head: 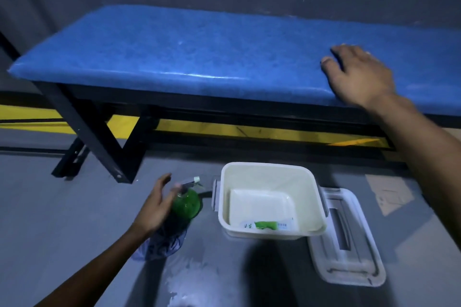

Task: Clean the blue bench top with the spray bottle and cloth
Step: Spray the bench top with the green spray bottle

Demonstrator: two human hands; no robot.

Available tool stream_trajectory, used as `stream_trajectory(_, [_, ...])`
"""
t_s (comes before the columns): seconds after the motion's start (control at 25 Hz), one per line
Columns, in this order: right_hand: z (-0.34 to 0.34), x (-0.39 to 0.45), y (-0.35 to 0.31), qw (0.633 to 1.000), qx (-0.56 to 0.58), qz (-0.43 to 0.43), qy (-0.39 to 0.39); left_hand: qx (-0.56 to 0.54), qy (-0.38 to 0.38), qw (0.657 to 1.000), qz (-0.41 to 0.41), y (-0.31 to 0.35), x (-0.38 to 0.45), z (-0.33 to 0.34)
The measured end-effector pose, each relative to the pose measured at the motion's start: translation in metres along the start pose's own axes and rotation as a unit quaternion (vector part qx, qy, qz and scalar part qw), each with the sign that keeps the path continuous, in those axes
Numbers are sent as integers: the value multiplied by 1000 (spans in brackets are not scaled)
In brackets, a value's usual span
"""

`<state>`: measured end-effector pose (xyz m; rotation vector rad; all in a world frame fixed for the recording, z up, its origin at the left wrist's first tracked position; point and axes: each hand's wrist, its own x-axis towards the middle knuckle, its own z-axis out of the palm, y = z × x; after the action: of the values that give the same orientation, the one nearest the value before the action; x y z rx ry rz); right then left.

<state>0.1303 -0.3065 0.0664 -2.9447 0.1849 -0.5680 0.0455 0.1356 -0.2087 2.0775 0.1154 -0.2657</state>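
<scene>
the right hand (359, 75) lies flat, fingers spread, on the right part of the blue worktop (174, 57), its grip open and holding nothing. down on the grey floor (50, 207), the left hand (154, 204) reaches with loosely opened fingers to the green spray bottle (187, 200), just beside it; whether the fingers touch it cannot be told through the blur. a dark bluish cloth (162, 244) lies on the floor under the left wrist, against the bottle's base. right of the bottle stands an open cream plastic tub (272, 174), a green-labelled packet (268, 225) inside, its lid (349, 244) lying alongside.
</scene>
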Motion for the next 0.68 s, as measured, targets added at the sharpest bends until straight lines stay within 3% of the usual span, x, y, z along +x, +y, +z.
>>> stream_trajectory(0.12, [-1, 1, 0, 1000, 1, 5, -7, 116, -82, 989, 31, 11, 7, 5])
stream_trajectory(0.24, [-1, 1, 2, 1000, -3, 2, -8, 166, -27, 982, 90, 4, 16, -3])
stream_trajectory(0.44, [-2, 3, 1, 1000, -7, 10, -16, 261, -8, 950, 171, 30, 8, -23])
stream_trajectory(0.68, [-10, -4, -7, 999, -17, 25, -38, 189, -17, 952, 238, 132, -70, -49])
